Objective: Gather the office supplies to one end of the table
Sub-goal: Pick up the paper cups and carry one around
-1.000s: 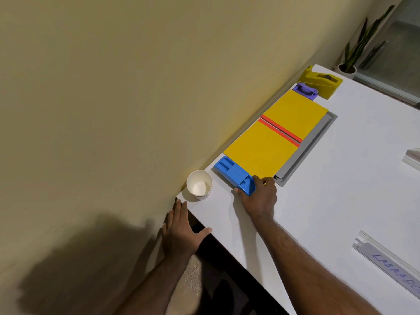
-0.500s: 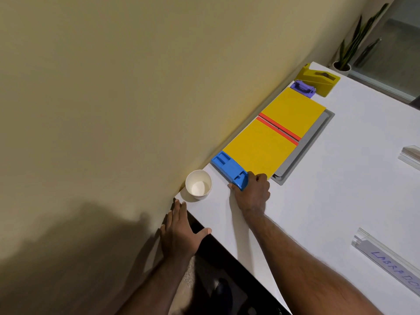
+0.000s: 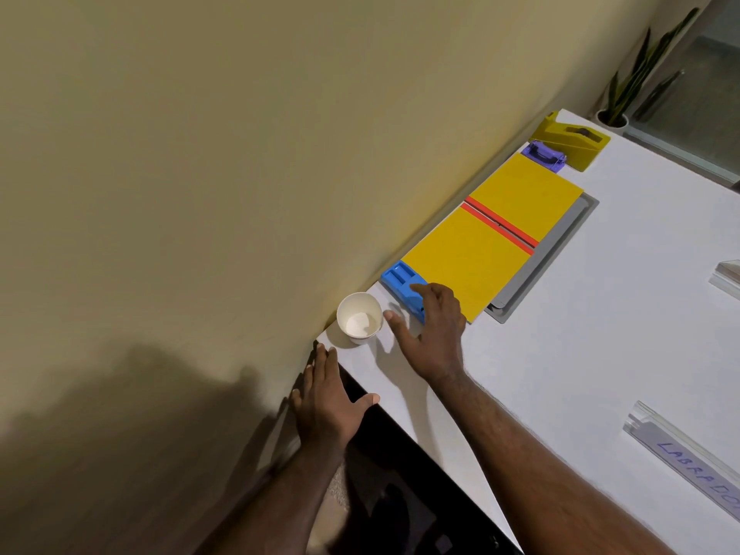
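Note:
A blue stapler (image 3: 398,279) lies against the wall at the table's near left end, beside two yellow folders (image 3: 468,258) with red spines stacked on a grey tray (image 3: 560,234). Past them sit a small purple punch (image 3: 543,154) and a yellow tape dispenser (image 3: 572,144). My right hand (image 3: 434,334) hovers over the stapler's near end, fingers spread, fingertips touching its top, thumb pointing toward a white paper cup (image 3: 359,318). My left hand (image 3: 326,402) rests flat on the table's near corner, holding nothing.
The white table (image 3: 600,354) runs along a beige wall on the left. A clear acrylic name plate (image 3: 688,462) lies at the near right, another acrylic piece (image 3: 726,276) at the right edge. A potted plant (image 3: 624,94) stands beyond the far end.
My right hand has slid left from the stapler's near end and spread its fingers over it, thumb now near the cup. The stapler shifted slightly toward the wall. Left hand unmoved.

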The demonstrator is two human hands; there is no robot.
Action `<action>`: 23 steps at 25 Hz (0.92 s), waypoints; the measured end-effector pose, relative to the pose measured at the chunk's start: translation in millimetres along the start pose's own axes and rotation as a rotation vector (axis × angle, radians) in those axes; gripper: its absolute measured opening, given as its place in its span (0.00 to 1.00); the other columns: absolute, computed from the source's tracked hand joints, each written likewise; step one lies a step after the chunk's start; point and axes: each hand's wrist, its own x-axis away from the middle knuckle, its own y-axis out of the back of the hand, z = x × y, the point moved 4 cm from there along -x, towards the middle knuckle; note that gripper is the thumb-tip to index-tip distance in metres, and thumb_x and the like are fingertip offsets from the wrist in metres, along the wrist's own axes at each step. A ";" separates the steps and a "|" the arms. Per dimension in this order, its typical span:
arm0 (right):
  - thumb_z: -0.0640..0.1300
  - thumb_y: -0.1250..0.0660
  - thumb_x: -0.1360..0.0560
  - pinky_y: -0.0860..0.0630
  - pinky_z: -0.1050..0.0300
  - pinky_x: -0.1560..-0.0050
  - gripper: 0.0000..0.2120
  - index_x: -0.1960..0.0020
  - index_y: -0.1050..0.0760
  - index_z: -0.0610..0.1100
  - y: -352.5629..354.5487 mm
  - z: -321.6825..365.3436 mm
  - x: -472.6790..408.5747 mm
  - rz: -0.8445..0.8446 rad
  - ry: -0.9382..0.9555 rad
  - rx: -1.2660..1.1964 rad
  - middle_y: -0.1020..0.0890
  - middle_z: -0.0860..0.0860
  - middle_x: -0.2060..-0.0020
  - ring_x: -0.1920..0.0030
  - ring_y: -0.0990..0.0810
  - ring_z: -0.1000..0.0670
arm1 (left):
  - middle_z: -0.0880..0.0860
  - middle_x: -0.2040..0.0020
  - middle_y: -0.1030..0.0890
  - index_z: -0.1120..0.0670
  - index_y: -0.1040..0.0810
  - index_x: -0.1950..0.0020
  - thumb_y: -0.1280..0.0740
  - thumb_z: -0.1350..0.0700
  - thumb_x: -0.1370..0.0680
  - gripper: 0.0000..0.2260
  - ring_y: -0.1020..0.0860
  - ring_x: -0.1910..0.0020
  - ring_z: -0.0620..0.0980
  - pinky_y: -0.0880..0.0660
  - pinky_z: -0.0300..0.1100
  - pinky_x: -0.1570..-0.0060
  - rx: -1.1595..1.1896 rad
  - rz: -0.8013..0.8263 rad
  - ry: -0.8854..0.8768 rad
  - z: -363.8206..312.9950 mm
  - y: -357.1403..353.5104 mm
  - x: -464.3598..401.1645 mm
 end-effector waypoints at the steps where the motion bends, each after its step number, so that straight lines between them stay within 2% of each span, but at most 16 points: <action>1: 0.70 0.37 0.32 0.36 0.45 0.36 0.35 0.33 0.31 0.49 -3.7 5.4 1.6 0.034 0.018 -0.037 0.29 0.48 0.37 0.34 0.33 0.48 | 0.48 0.20 0.51 0.50 0.50 0.21 0.30 0.33 0.32 0.48 0.45 0.23 0.49 0.38 0.53 0.30 0.004 -0.003 0.004 0.2 0.3 0.8; 4: 0.77 0.37 0.40 0.40 0.48 0.36 0.47 0.29 0.37 0.51 -19.2 19.3 4.8 0.170 0.055 -0.037 0.32 0.49 0.32 0.31 0.37 0.49 | 0.48 0.20 0.51 0.49 0.49 0.21 0.30 0.33 0.32 0.48 0.44 0.23 0.49 0.38 0.53 0.30 0.016 -0.008 0.010 0.5 1.0 1.2; 7: 0.76 0.32 0.44 0.39 0.43 0.34 0.53 0.27 0.40 0.51 -33.8 27.4 3.1 0.280 0.076 0.016 0.34 0.49 0.29 0.29 0.37 0.47 | 0.48 0.20 0.49 0.48 0.47 0.21 0.29 0.33 0.33 0.47 0.43 0.23 0.48 0.37 0.55 0.30 0.033 -0.022 0.016 0.2 1.7 0.2; 11: 0.72 0.28 0.43 0.38 0.42 0.33 0.49 0.28 0.36 0.50 -43.0 31.8 -2.1 0.322 0.095 0.050 0.32 0.49 0.30 0.30 0.36 0.46 | 0.48 0.20 0.49 0.48 0.48 0.22 0.29 0.33 0.34 0.48 0.43 0.23 0.48 0.37 0.56 0.31 0.045 -0.022 0.015 1.6 -0.9 -0.2; 16: 0.65 0.24 0.41 0.32 0.45 0.39 0.39 0.36 0.28 0.49 -37.6 37.3 -2.0 0.248 0.108 -0.062 0.24 0.51 0.40 0.38 0.27 0.48 | 0.46 0.20 0.51 0.49 0.49 0.21 0.30 0.33 0.33 0.48 0.43 0.23 0.47 0.40 0.56 0.29 0.055 -0.012 0.037 3.4 -3.8 -0.8; 20: 0.62 0.21 0.42 0.27 0.41 0.42 0.38 0.38 0.27 0.46 -26.3 38.6 6.2 0.193 0.076 -0.154 0.22 0.50 0.42 0.41 0.25 0.47 | 0.47 0.20 0.53 0.50 0.51 0.21 0.31 0.33 0.32 0.48 0.45 0.23 0.48 0.42 0.58 0.28 0.022 0.009 0.021 2.5 -0.8 -0.6; 23: 0.62 0.21 0.43 0.26 0.43 0.44 0.39 0.38 0.28 0.48 -13.6 39.7 17.4 0.167 0.048 -0.174 0.23 0.52 0.42 0.42 0.26 0.50 | 0.48 0.20 0.53 0.51 0.51 0.21 0.30 0.35 0.31 0.47 0.46 0.22 0.48 0.43 0.59 0.28 -0.006 0.018 -0.024 -1.1 8.7 3.7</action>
